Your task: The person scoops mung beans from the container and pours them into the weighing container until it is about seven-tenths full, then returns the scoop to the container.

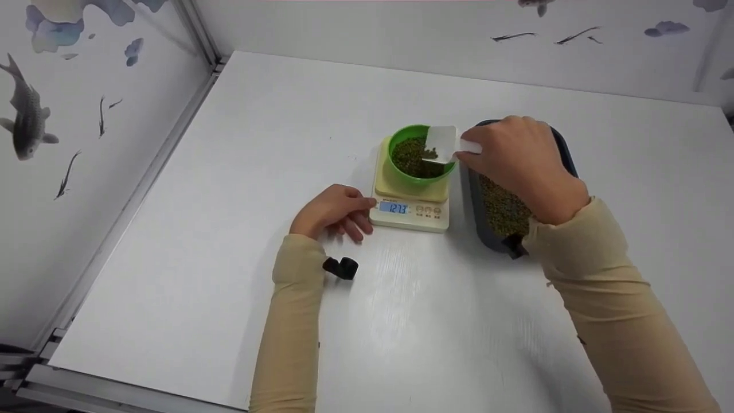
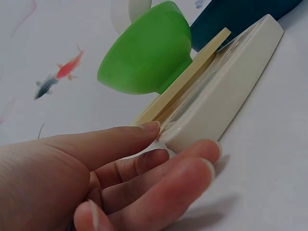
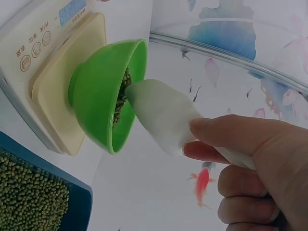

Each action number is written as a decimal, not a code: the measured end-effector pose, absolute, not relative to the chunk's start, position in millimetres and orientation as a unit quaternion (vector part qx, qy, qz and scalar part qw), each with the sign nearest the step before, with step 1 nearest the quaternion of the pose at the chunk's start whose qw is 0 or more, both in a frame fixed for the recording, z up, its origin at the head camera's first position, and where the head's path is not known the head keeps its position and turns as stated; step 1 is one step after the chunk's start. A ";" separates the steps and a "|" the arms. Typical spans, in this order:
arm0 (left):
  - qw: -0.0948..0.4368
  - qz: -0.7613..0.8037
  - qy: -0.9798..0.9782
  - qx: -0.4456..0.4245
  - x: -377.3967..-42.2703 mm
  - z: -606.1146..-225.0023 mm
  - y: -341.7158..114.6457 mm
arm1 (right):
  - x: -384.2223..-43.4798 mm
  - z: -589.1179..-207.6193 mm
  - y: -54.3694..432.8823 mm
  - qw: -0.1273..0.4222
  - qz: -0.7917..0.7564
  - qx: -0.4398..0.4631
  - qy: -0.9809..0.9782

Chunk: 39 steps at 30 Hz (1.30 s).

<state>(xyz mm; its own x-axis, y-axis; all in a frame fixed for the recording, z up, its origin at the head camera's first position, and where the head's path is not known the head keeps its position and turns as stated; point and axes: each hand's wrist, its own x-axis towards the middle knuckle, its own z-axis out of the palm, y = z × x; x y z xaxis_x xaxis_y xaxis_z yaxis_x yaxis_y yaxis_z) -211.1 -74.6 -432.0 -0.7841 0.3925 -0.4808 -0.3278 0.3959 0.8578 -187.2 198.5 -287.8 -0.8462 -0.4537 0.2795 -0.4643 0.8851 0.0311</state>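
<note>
My right hand (image 1: 519,158) grips the handle of a white scoop (image 1: 441,142), tilted over a green bowl (image 1: 421,180). Small green beans (image 1: 408,155) lie in the bowl, and a few sit at the scoop's lip. The bowl stands on the pale yellow platform of a kitchen scale (image 1: 410,221), whose lit display (image 1: 394,207) reads about 127.3. At the scale's front left corner is my left hand (image 1: 338,209), its thumb touching or very near the edge. In the left wrist view its fingers (image 2: 183,180) are loosely bent and hold nothing.
A dark blue tray (image 1: 487,235) with many green beans stands right of the scale, partly under my right forearm. White panels with painted fish (image 1: 28,115) border the white table (image 1: 229,172) at the left and back.
</note>
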 end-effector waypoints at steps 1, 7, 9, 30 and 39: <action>0.329 0.550 0.768 0.020 -211.1 -432.1 -74.6 | -186.9 -287.0 198.2 0.142 0.013 0.239 -0.961; 0.327 0.551 0.768 0.017 -211.8 -432.8 -74.5 | -185.5 -279.0 195.2 0.155 -0.013 0.255 -0.954; 0.323 0.550 0.770 0.019 -212.3 -432.8 -73.5 | -185.0 -275.8 194.5 0.159 -0.017 0.258 -0.953; 0.327 0.542 0.774 0.018 -212.3 -433.0 -73.8 | -182.8 -288.1 191.7 0.249 -0.047 0.295 -0.921; 0.325 0.545 0.773 0.020 -212.1 -432.0 -74.2 | -179.1 -303.1 194.8 0.269 -0.006 0.296 -0.917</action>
<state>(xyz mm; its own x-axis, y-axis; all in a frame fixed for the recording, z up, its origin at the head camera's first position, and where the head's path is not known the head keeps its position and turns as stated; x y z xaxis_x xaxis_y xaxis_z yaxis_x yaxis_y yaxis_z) -212.1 -74.2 -432.0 -0.7880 0.3855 -0.4800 -0.3228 0.4052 0.8553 -179.1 194.8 -303.1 -0.6805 -0.5450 0.4898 -0.5389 0.8252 0.1694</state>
